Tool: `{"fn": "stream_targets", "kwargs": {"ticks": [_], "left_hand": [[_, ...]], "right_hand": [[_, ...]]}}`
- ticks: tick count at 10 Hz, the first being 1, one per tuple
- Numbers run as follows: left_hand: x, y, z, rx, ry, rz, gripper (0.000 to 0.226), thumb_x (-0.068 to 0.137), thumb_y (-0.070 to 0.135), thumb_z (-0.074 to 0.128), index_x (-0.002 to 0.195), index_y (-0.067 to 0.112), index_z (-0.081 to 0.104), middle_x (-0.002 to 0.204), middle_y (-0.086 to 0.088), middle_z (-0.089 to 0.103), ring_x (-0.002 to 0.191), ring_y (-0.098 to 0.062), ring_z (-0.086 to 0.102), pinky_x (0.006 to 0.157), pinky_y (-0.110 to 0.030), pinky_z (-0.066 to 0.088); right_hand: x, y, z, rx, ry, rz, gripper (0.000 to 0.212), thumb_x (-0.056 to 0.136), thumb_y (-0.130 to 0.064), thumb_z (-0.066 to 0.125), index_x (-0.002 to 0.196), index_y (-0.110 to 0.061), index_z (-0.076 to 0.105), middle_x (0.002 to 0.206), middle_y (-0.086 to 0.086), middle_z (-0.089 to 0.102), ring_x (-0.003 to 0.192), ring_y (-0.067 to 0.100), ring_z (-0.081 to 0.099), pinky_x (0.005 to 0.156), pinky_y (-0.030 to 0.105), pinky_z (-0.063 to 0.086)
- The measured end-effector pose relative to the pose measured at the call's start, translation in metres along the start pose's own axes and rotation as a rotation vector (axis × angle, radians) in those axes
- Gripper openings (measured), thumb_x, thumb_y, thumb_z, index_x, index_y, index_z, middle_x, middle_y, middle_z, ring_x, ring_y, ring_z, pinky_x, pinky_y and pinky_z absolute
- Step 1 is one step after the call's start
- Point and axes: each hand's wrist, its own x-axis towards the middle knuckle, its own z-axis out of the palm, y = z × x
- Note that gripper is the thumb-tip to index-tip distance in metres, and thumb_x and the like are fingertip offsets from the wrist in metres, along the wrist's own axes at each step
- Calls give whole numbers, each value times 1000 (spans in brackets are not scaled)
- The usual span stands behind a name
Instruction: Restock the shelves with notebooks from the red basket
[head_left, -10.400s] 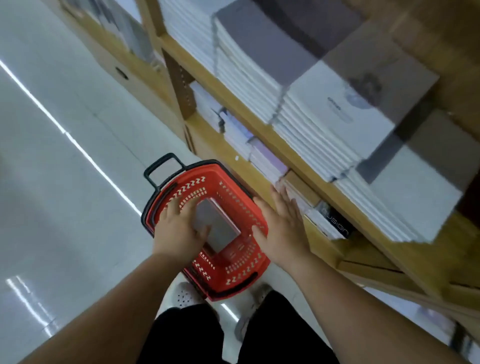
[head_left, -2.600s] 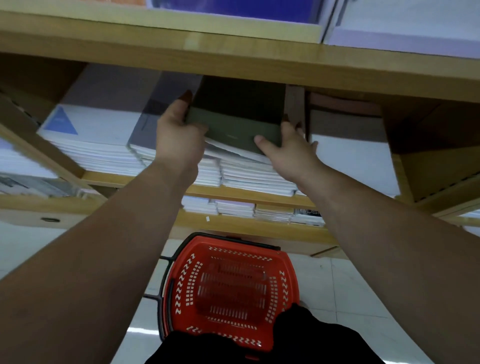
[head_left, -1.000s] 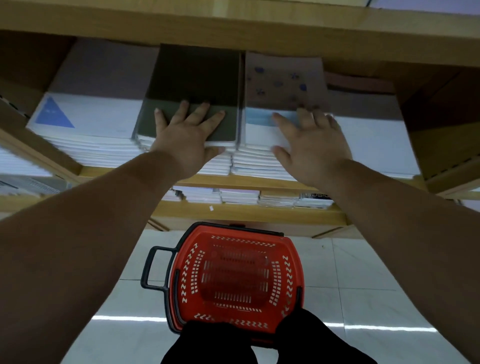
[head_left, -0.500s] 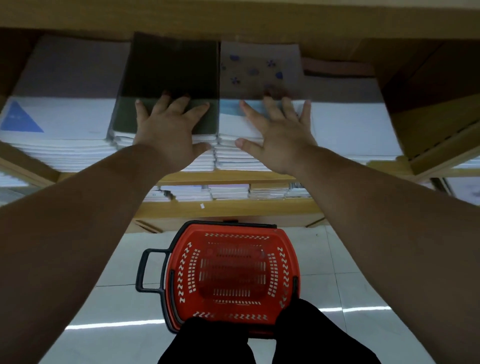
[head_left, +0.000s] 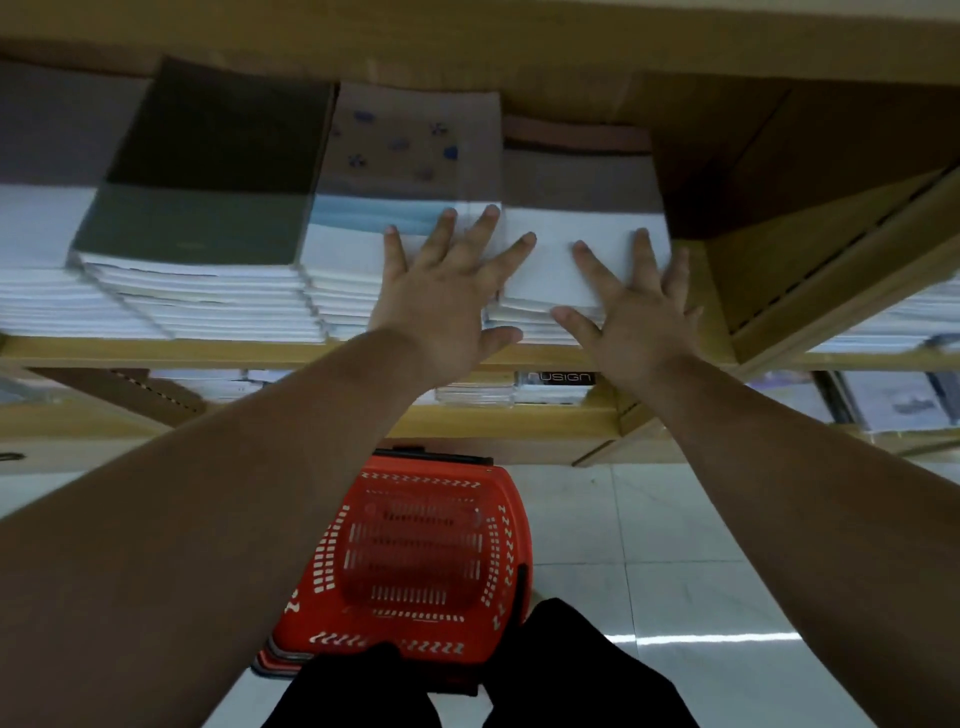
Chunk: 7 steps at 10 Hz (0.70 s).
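The red basket (head_left: 423, 561) stands on the floor below me with nothing visible inside it. A dark green notebook (head_left: 208, 208) lies on top of a stack on the wooden shelf (head_left: 260, 349). To its right is a stack topped by a white-and-blue notebook (head_left: 358, 228), then a plain white stack (head_left: 566, 254). My left hand (head_left: 447, 291) lies flat with spread fingers across the edge between those two stacks. My right hand (head_left: 631, 306) lies flat on the white stack's right part.
A shelf board (head_left: 467, 47) hangs close above the stacks. A wooden divider (head_left: 831, 244) bounds the bay on the right. More white stacks (head_left: 31, 291) fill the left. A lower shelf holds smaller notebooks (head_left: 550, 387). My dark trouser legs (head_left: 571, 675) stand by the basket.
Both hands have slid to the right: the left one left the green notebook for the blue-and-white stack, the right one went onto the white stack. The view has shifted right too.
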Motion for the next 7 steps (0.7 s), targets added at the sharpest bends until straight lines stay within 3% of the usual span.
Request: {"fn": "stream_targets", "kwargs": {"ticks": [2,4,5,6,7], "left_hand": [[33,-9,1,-13,-45,-59,65,102,57,34,160,40,8,169,13,-3,156,-22,-3,118,-69,7],[35,-1,0,30,-75,-99,64,103,56,34,159,42,7,169,14,-5,156,-21,-5,118,-69,8],[33,9,-13,35,-134,-140,68,102,57,36,160,39,4,169,11,-7,156,-24,-6,119,-68,7],[15,23,-26,99,-140,-139,81,98,66,37,160,37,-6,169,6,-9,156,-26,-7,121,-65,3],[-20,21,-35,67,-91,-162,82,96,68,38,159,38,-5,169,4,-12,156,-27,-6,122,-63,5]], "right_hand": [[28,8,-7,7,8,-92,74,90,-80,33,154,-59,4,171,2,-10,153,46,-15,119,71,4],[28,9,-9,14,-14,-105,74,90,-80,34,154,-59,3,170,1,-13,152,46,-18,119,71,2],[27,7,-21,-11,-128,-71,78,88,-83,35,153,-61,-1,169,-1,-20,151,46,-23,113,79,-2],[19,0,-35,-54,-122,-51,88,85,-86,38,154,-58,-8,169,0,-22,150,47,-22,110,81,-4],[-1,-10,-49,-29,-10,-102,87,88,-83,38,155,-53,-9,170,4,-18,152,46,-19,111,79,-2]]}}
